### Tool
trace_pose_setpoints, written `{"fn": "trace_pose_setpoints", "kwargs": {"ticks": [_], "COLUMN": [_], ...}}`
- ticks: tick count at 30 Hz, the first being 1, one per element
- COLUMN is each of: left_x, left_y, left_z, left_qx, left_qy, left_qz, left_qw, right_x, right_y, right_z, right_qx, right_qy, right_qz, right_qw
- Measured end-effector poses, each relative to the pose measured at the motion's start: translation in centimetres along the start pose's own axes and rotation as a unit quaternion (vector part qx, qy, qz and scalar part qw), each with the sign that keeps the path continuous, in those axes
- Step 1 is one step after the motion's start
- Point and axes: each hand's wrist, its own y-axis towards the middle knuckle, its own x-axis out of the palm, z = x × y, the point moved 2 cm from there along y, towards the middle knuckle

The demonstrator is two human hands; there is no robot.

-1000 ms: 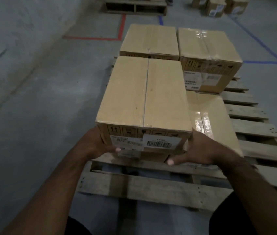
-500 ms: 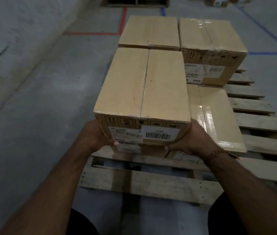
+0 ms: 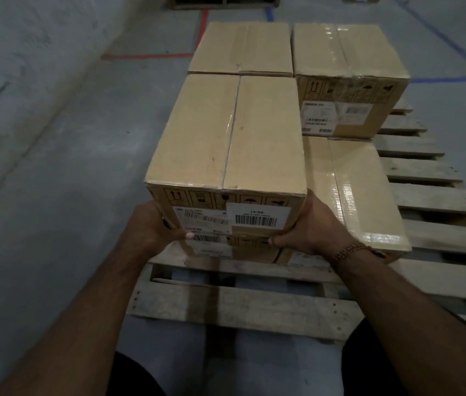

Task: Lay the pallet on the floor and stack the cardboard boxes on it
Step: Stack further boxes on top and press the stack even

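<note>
Box [image 3: 226, 132] closer now, fingertips hidden beneath.

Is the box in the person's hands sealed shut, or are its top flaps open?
Shut. The top flaps of the box lie flat and meet along the middle seam, with glossy tape along it.

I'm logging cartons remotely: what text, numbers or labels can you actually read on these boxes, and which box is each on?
"30-41", printed upside down: white barcode label on the held box, gripped by left hand and right hand.
Handling pictograms, an up-arrows mark among them, no words: same box's near face.
Left label on that box: barcodes, text blurred.
Lower box's label: unreadable.
Back right box label: too small to read.
</note>
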Motion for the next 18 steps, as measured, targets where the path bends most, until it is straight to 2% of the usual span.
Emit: {"fn": "trace_pose_setpoints", "kwargs": {"ticks": [13,18], "left_x": [0.1,-0.2], "left_y": [-0.1,0.1], "left_z": [0.5,0.5], "left_qx": [-0.007,-0.023], "left_qy": [-0.025,-0.011], "left_qz": [0.02,0.015], "left_qw": [0.999,1.0], "right_x": [0.3,0.9], "right_y": [0.2,0.7], "right_z": [0.0,0.7], "right_qx": [0.01,0.014], "right_qy": [-0.013,-0.011], "right_qz": [0.015,-0.001], "right_qw": [1.0,1.0]}}
